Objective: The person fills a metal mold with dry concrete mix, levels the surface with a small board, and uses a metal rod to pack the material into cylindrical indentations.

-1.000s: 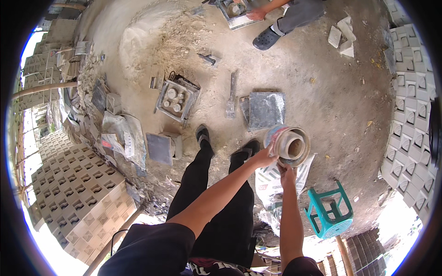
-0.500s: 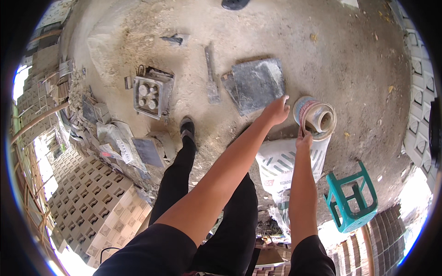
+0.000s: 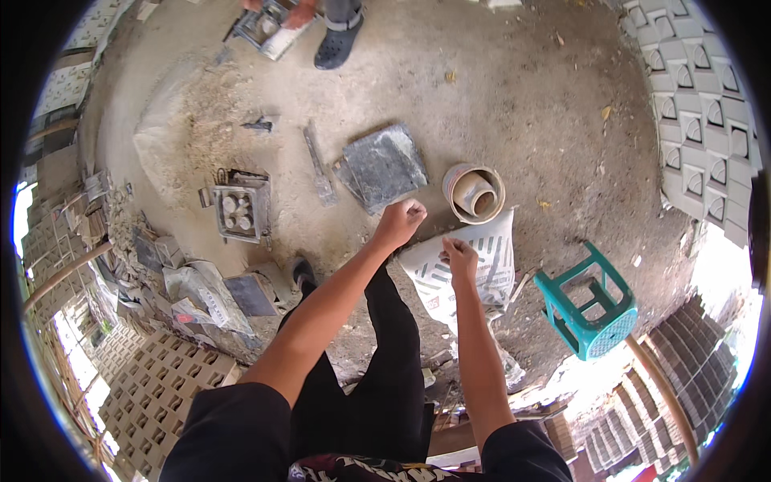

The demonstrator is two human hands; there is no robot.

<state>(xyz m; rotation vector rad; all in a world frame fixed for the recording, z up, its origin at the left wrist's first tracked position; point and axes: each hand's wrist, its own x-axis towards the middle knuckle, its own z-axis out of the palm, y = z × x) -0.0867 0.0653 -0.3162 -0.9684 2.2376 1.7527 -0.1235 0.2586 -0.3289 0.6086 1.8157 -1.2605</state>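
My left hand is held over the near edge of a stack of dark flat plates, its fingers curled closed, with nothing visible in them. Above a white printed sack is my right hand, empty, with loosely bent fingers slightly apart. Just beyond the sack a round bucket stands on the ground, apart from both hands. Inside it sits a smaller pale container. Left of the plates lies a long flat bar-like tool.
A metal block mould with round cores stands at left. Farther off, another person's hands touch a similar mould, beside a dark clog. A green plastic stool lies tipped at right. Patterned blocks are stacked at left.
My right hand has let go of the bucket rim and drawn back over the sack. My left hand has drawn back too. The view has shifted, bringing the other person's hands and mould into sight.
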